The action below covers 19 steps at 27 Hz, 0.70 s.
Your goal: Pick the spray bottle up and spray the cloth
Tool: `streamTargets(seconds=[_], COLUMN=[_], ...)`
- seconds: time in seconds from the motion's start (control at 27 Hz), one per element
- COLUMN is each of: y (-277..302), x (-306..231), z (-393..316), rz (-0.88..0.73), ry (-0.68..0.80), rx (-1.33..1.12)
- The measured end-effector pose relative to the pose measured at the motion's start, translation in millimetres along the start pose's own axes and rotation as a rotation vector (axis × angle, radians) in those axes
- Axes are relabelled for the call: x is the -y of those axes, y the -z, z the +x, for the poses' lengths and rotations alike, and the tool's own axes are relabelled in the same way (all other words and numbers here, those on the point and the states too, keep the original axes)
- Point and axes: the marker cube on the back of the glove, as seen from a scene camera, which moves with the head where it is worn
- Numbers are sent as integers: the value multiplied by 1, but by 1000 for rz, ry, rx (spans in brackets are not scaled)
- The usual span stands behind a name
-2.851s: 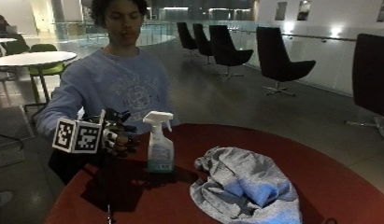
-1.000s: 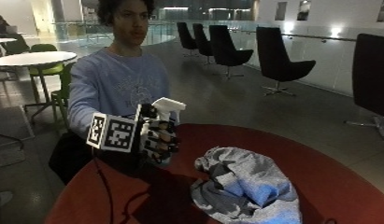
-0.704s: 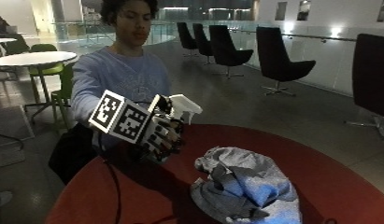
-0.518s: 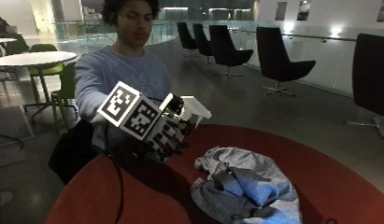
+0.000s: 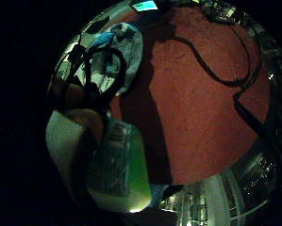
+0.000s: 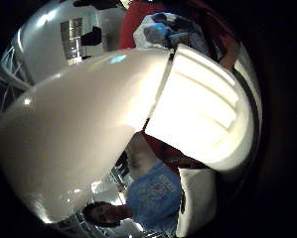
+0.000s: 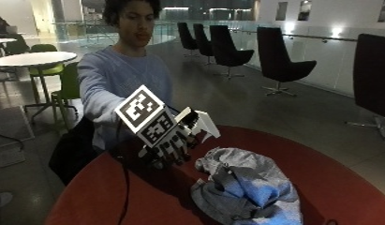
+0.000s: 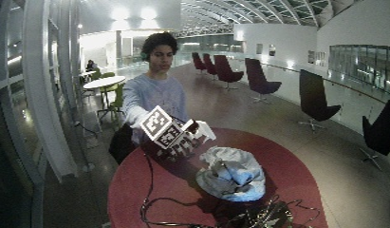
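Observation:
My gloved right hand [image 7: 173, 145] grips the spray bottle [image 7: 201, 125] and holds it in the air, tilted, with its white nozzle pointing toward the crumpled grey-blue cloth [image 7: 248, 190] on the round red table [image 7: 342, 187]. The hand is above the table, just to the side of the cloth nearest the person. In the thumb side palm view the bottle's white spray head [image 6: 202, 114] fills the picture, with the cloth [image 6: 173, 29] beyond it. The little finger side palm view shows the bottle's labelled body with green liquid [image 5: 121, 174] against the palm, and the cloth [image 5: 117, 52] lying on the table [image 5: 197, 103].
Black cables [image 8: 182, 209] lie on the near part of the table [image 8: 289, 171]. Behind the person stand a white round table [image 7: 30, 58] with green chairs [image 7: 67, 84], and a row of dark chairs [image 7: 279, 63] further back.
The hand took the bottle off the table, lifted it and tilted it, nozzle swinging toward the cloth. The cloth has stayed in place.

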Motion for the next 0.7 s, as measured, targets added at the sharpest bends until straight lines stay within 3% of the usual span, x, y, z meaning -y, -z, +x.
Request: streamTargets(seconds=[0.7], y=[-6], x=[4], z=[-13], rz=[-60], ry=[-59], rx=[-52])
